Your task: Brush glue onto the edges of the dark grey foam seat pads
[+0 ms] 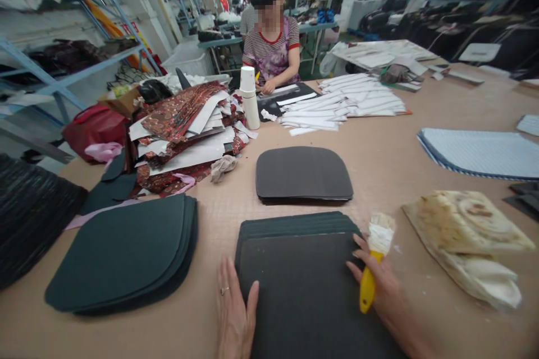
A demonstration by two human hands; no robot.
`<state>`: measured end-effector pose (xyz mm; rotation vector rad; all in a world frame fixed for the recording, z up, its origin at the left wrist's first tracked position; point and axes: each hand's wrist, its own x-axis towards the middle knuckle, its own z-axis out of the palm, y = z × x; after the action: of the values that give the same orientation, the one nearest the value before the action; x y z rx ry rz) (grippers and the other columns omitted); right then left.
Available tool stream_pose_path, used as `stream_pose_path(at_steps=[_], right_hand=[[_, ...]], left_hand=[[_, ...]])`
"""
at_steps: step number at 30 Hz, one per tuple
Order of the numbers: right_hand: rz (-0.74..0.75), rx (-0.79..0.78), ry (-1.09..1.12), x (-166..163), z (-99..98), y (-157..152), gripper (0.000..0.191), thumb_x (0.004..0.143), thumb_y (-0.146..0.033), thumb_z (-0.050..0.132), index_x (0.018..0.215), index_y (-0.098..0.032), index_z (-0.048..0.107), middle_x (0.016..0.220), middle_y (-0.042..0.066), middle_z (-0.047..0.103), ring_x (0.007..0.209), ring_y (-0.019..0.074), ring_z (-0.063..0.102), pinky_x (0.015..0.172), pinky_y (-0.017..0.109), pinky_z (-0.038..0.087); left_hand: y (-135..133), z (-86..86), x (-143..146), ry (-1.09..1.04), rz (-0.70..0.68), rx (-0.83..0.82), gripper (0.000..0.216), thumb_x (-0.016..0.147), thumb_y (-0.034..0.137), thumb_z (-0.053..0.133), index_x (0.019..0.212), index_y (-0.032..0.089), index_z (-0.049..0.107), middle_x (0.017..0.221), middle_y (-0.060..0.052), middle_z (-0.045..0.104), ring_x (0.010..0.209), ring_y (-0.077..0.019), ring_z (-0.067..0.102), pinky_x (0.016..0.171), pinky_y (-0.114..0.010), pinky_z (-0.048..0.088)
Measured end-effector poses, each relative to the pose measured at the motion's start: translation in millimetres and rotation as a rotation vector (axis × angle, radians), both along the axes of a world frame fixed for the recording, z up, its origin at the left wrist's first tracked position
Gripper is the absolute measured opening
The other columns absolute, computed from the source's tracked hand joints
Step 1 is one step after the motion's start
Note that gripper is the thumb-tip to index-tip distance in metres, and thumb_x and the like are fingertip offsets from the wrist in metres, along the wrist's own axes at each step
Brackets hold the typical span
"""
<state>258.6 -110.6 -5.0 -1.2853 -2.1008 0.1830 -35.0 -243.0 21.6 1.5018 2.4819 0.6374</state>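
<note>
In front of me lies a stack of dark, flat panels [303, 286], with a dark grey one on top and green edges showing behind it. Along its left edge rests my left hand [233, 308], open, fingers straight and a ring on one of them. My right hand [381, 280] holds a paintbrush [367, 289] with a yellow handle and white-coated bristles pointing away from me. Its fingertips also touch the stack's right edge. Beyond is a smaller pile of grey panels [304, 174]. Dark green panels [122, 252] are piled to the left.
A glue-stained cloth or bag [467, 241] lies at right. Patterned scraps [181, 118] heap up at back left, beside stacked paper cups [250, 101]. Across the table [379, 157], a person [273, 45] works near white strips [345, 101]. Striped sheets [484, 151] lie far right.
</note>
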Motion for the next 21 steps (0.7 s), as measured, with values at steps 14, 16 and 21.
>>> stream_pose_path(at_steps=[14, 16, 21], right_hand=[[-0.223, -0.254, 0.145, 29, -5.1, -21, 0.055, 0.082, -0.054, 0.049, 0.121, -0.015, 0.052, 0.123, 0.018, 0.058, 0.109, 0.0328, 0.059, 0.085, 0.046, 0.052], [-0.120, -0.090, 0.118, 16, 1.4, -15, 0.042, 0.085, -0.047, 0.051, 0.114, -0.017, 0.055, 0.126, 0.018, 0.056, 0.111, 0.0321, 0.058, 0.088, 0.048, 0.051], [0.152, 0.001, 0.114, -41, 19.1, 6, 0.017, 0.091, -0.025, 0.044, 0.101, -0.020, 0.057, 0.125, 0.014, 0.057, 0.116, 0.0254, 0.053, 0.089, 0.041, 0.052]], left_hand=[[1, 5.5, 9, -0.022, 0.029, 0.114, 0.057, 0.093, 0.037, 0.034, 0.144, 0.017, 0.019, 0.148, -0.014, 0.029, 0.139, -0.0271, 0.019, 0.109, -0.057, 0.028], [24, 15.2, 24, 0.150, -0.157, 0.179, 0.050, 0.094, 0.028, 0.032, 0.143, 0.020, 0.023, 0.145, -0.011, 0.036, 0.137, -0.0247, 0.026, 0.107, -0.055, 0.033], [80, 19.9, 67, 0.321, -0.490, 0.091, 0.047, 0.092, 0.020, 0.034, 0.138, 0.017, 0.034, 0.144, -0.006, 0.038, 0.135, -0.0240, 0.030, 0.107, -0.048, 0.037]])
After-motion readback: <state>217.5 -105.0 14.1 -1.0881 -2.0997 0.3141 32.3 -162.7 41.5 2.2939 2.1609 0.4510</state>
